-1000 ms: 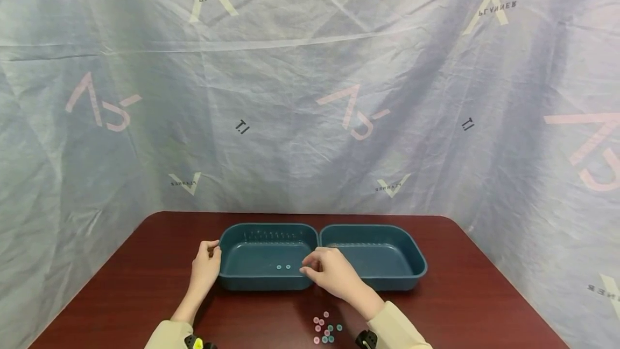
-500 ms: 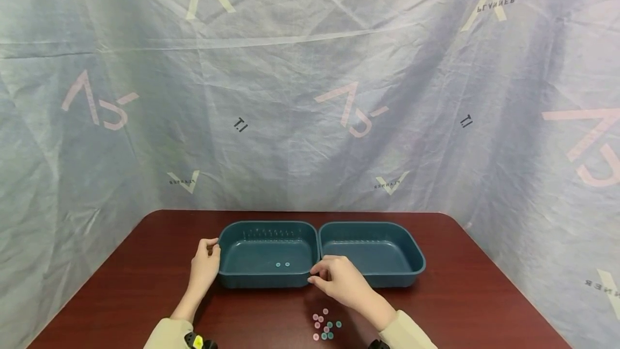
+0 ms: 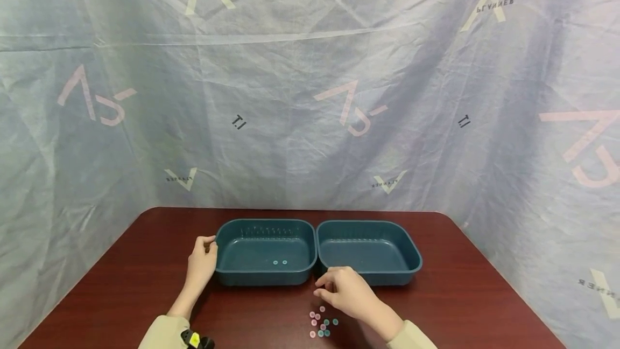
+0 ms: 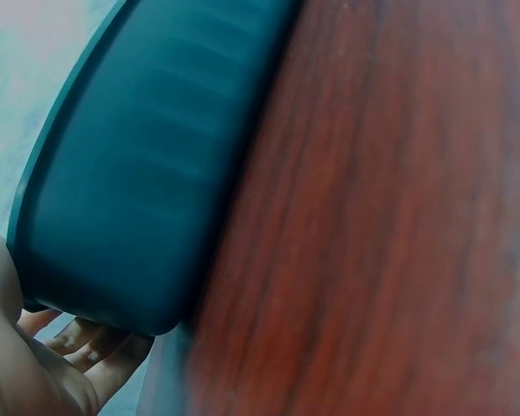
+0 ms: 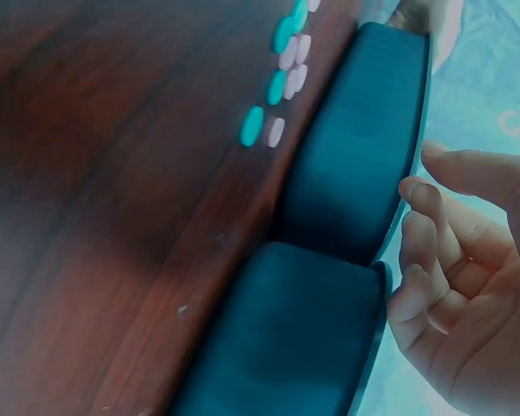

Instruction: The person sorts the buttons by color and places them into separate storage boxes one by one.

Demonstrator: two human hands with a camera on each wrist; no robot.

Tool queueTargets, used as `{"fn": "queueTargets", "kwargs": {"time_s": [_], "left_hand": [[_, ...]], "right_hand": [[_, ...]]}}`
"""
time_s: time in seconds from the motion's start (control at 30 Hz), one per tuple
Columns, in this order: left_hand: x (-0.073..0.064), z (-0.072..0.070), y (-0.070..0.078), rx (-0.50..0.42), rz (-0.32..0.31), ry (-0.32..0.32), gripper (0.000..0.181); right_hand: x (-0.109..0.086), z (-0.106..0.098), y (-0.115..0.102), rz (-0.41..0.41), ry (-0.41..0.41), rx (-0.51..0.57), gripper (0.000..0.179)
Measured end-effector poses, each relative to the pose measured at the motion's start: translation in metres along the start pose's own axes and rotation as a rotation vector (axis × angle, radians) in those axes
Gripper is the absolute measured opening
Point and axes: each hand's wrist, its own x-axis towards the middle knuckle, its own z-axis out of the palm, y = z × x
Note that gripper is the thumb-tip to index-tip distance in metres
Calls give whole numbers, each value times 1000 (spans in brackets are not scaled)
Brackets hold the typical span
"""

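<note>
My left hand grips the left end of the left dark teal plastic bin. In the left wrist view its thumb and fingers lie around the corner of that bin. Two small light-blue buttons lie on its floor. My right hand hovers in front of the gap between the bins, fingers loosely bent, nothing visible between thumb and fingertips. Just below it on the table is a loose group of pink buttons and teal buttons. The right wrist view shows these teal buttons lying flat.
A matching right bin stands side by side with the left one, with no buttons visible inside. Both sit on a dark red wooden table. A grey printed cloth hangs behind and along the sides.
My right hand has moved from over the left bin's front right corner back toward me, down to near the loose buttons. The left hand keeps its place on the bin.
</note>
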Motion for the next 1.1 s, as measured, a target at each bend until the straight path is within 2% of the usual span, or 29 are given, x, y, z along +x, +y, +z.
{"fn": "queueTargets", "kwargs": {"time_s": [0.33,0.53,0.9,1.1], "left_hand": [[2,0,-1,-11,-10,9,37],[0,-2,2,-20,-17,-4,38],[0,-2,2,-22,-31,-24,41],[-1,1,0,-37,-12,-8,40]], "right_hand": [[-12,2,5,-20,-36,-54,12],[-20,2,9,4,-92,-29,10],[-30,1,17,7,-107,-57,6],[-34,2,20,27,-116,-72,6]]}}
